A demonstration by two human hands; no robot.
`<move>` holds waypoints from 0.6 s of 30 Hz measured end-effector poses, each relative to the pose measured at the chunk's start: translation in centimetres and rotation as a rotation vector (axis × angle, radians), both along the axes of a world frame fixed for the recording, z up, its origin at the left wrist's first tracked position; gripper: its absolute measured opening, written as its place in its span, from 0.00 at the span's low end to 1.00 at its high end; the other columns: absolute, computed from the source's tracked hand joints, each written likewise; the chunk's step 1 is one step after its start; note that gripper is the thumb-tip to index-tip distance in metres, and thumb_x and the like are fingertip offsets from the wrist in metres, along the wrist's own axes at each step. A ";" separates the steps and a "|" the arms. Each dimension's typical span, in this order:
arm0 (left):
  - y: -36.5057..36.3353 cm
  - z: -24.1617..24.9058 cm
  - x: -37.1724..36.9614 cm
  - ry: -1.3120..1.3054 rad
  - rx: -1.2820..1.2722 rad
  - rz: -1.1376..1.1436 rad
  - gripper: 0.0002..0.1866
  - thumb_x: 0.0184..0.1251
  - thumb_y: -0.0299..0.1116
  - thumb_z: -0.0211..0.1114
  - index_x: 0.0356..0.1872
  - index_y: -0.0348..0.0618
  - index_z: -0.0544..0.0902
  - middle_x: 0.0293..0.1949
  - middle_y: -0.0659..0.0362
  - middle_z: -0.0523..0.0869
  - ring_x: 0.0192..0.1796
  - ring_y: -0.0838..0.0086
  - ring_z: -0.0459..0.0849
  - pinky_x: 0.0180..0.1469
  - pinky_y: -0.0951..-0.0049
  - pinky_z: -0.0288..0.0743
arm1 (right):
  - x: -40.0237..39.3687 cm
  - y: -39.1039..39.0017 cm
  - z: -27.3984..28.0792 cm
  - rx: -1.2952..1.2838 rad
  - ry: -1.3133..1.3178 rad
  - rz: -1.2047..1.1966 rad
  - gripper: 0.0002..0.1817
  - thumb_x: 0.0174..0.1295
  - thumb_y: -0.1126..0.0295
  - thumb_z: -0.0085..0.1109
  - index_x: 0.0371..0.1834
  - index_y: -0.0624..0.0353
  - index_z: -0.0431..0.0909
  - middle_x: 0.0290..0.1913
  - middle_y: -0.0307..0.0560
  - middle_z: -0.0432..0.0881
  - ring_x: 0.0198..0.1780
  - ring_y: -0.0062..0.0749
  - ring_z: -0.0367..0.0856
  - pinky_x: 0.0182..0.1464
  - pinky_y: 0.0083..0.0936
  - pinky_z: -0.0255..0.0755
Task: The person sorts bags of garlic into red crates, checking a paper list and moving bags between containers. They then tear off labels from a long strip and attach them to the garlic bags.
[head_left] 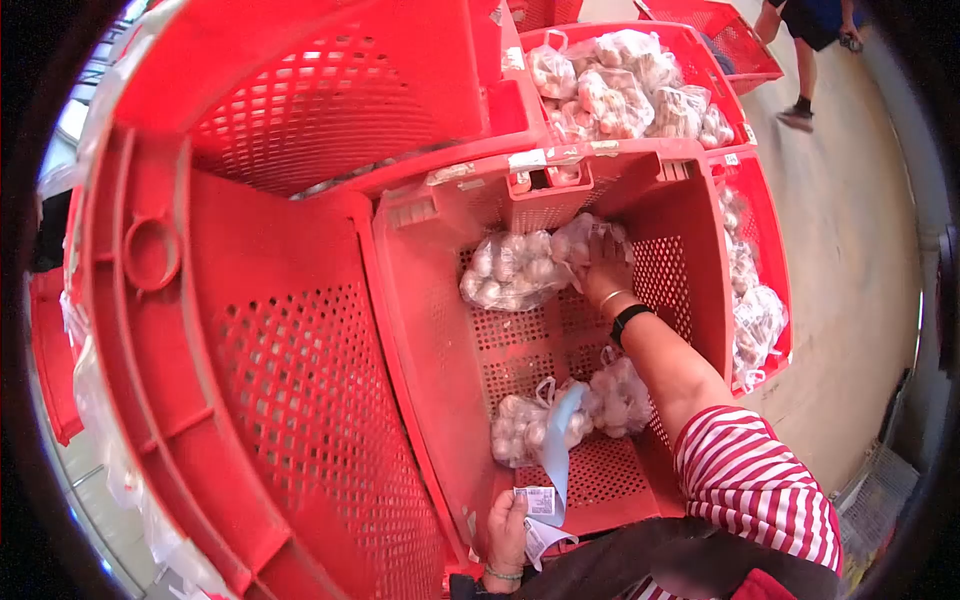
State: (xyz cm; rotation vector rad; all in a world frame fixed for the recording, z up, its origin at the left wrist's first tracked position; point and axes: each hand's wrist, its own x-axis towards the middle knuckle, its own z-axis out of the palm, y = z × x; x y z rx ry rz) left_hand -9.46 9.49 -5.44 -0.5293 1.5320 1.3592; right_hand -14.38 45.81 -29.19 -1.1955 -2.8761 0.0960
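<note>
My right hand reaches into a red perforated crate and lies on a clear plastic bag of garlic bulbs at its far end. Its fingertips are partly hidden against the plastic, so their grip does not show. Touching that bag on the left is another bag of garlic. Two more bags, one on the left and one on the right, lie at the near end. At the crate's near edge my left hand pinches a strip of printed labels, whose bluish backing curls over the near bags.
Tall red crates stand close on the left. A red crate full of bagged garlic is beyond, and another stands to the right. A person's leg shows on the walkway at the upper right.
</note>
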 end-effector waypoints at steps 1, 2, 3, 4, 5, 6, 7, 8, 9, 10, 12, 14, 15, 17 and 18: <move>0.2 0.5 0.0 -0.010 0.000 0.038 0.10 0.69 0.35 0.53 0.38 0.38 0.77 0.32 0.62 0.82 0.32 0.80 0.79 0.35 0.80 0.72 | -0.5 0.1 1.2 0.002 0.011 0.007 0.31 0.58 0.55 0.49 0.64 0.56 0.59 0.66 0.59 0.61 0.60 0.58 0.67 0.57 0.39 0.67; 0.3 1.1 0.0 -0.020 0.004 0.072 0.10 0.69 0.36 0.53 0.38 0.39 0.77 0.31 0.62 0.82 0.31 0.80 0.79 0.34 0.80 0.71 | -1.3 0.6 3.6 -0.173 -0.048 -0.001 0.33 0.57 0.56 0.51 0.66 0.56 0.57 0.67 0.58 0.59 0.61 0.58 0.64 0.56 0.41 0.67; 0.3 1.8 0.1 -0.008 0.012 0.073 0.10 0.69 0.36 0.53 0.38 0.39 0.77 0.31 0.62 0.82 0.31 0.80 0.79 0.34 0.80 0.71 | -1.6 1.0 5.3 -0.346 -0.106 -0.011 0.35 0.57 0.56 0.52 0.67 0.55 0.55 0.67 0.57 0.57 0.63 0.58 0.62 0.56 0.43 0.67; 0.3 2.5 0.1 -0.018 0.005 0.074 0.11 0.69 0.37 0.53 0.38 0.39 0.77 0.32 0.61 0.82 0.31 0.79 0.79 0.34 0.79 0.72 | -1.4 0.7 5.2 -0.337 -0.094 -0.011 0.35 0.57 0.56 0.52 0.67 0.55 0.55 0.67 0.57 0.57 0.63 0.58 0.62 0.56 0.43 0.67; 0.3 3.1 0.2 -0.029 -0.003 0.073 0.12 0.69 0.38 0.53 0.39 0.39 0.77 0.33 0.61 0.82 0.32 0.79 0.80 0.35 0.79 0.73 | -0.8 0.0 4.4 -0.297 -0.043 -0.123 0.36 0.56 0.56 0.53 0.67 0.56 0.55 0.66 0.58 0.58 0.63 0.57 0.62 0.56 0.43 0.68; 0.2 3.6 0.4 -0.018 0.005 0.069 0.12 0.69 0.38 0.53 0.39 0.39 0.77 0.33 0.61 0.82 0.32 0.79 0.80 0.35 0.79 0.73 | 0.0 -0.6 3.7 -0.257 0.006 -0.235 0.36 0.56 0.57 0.54 0.67 0.57 0.55 0.65 0.58 0.60 0.63 0.56 0.63 0.55 0.43 0.68; 0.1 4.1 0.6 -0.096 0.069 0.129 0.09 0.68 0.33 0.54 0.39 0.38 0.77 0.33 0.60 0.83 0.32 0.78 0.81 0.36 0.78 0.75 | 0.5 -1.2 4.1 -0.251 0.021 -0.237 0.36 0.56 0.57 0.54 0.67 0.57 0.55 0.65 0.58 0.60 0.63 0.56 0.63 0.55 0.43 0.68; -0.1 4.4 0.9 -0.173 0.132 0.187 0.06 0.66 0.27 0.55 0.39 0.37 0.78 0.33 0.59 0.83 0.33 0.77 0.82 0.37 0.78 0.77 | 0.9 -1.8 4.6 -0.343 -0.053 -0.195 0.36 0.55 0.57 0.54 0.66 0.57 0.55 0.66 0.59 0.59 0.61 0.58 0.65 0.55 0.43 0.69; -0.4 4.5 1.2 -0.158 0.138 0.181 0.06 0.66 0.27 0.55 0.39 0.37 0.78 0.33 0.59 0.83 0.33 0.77 0.82 0.37 0.78 0.77 | 1.2 -2.4 4.8 -0.436 -0.126 -0.152 0.36 0.55 0.57 0.55 0.66 0.57 0.55 0.66 0.60 0.57 0.59 0.60 0.67 0.55 0.44 0.69; -0.8 4.5 1.7 -0.149 0.182 0.143 0.10 0.63 0.27 0.56 0.43 0.36 0.77 0.37 0.58 0.83 0.36 0.75 0.83 0.41 0.76 0.77 | 1.7 -2.8 3.2 -0.375 -0.143 -0.131 0.28 0.54 0.61 0.57 0.58 0.58 0.66 0.62 0.59 0.66 0.60 0.58 0.66 0.56 0.44 0.65; -2.8 3.4 2.9 -0.081 0.293 0.037 0.18 0.57 0.23 0.59 0.51 0.33 0.76 0.44 0.55 0.83 0.42 0.72 0.83 0.47 0.73 0.77 | 2.0 -1.8 2.9 -0.612 -0.021 -0.230 0.23 0.54 0.64 0.56 0.55 0.59 0.70 0.56 0.60 0.71 0.57 0.55 0.70 0.56 0.43 0.65; -2.7 4.5 3.5 -0.094 0.291 0.025 0.18 0.57 0.23 0.59 0.51 0.33 0.76 0.44 0.54 0.83 0.41 0.72 0.83 0.47 0.73 0.77 | 2.7 -1.2 -0.7 -0.840 0.174 -0.498 0.14 0.56 0.72 0.53 0.46 0.59 0.77 0.40 0.61 0.80 0.47 0.48 0.79 0.52 0.39 0.67; -2.6 5.1 3.8 -0.104 0.287 0.030 0.18 0.58 0.23 0.58 0.51 0.32 0.76 0.43 0.53 0.83 0.41 0.72 0.83 0.46 0.73 0.78 | 3.2 -1.5 -0.3 -0.833 0.182 -0.511 0.14 0.56 0.72 0.53 0.46 0.59 0.77 0.40 0.61 0.80 0.47 0.48 0.79 0.52 0.39 0.67; -2.8 5.8 4.3 -0.079 0.247 0.001 0.17 0.58 0.22 0.57 0.50 0.31 0.76 0.42 0.53 0.83 0.40 0.72 0.84 0.45 0.73 0.78 | 3.2 -2.6 1.0 -0.832 0.153 -0.237 0.14 0.56 0.73 0.52 0.46 0.59 0.77 0.40 0.57 0.82 0.43 0.41 0.80 0.48 0.34 0.70; -2.8 6.3 4.6 -0.050 0.199 -0.011 0.16 0.58 0.21 0.56 0.49 0.31 0.76 0.41 0.52 0.84 0.38 0.71 0.84 0.43 0.73 0.78 | 3.1 -3.1 1.7 -0.821 0.162 -0.242 0.14 0.56 0.73 0.52 0.46 0.59 0.77 0.40 0.57 0.82 0.43 0.41 0.80 0.48 0.34 0.70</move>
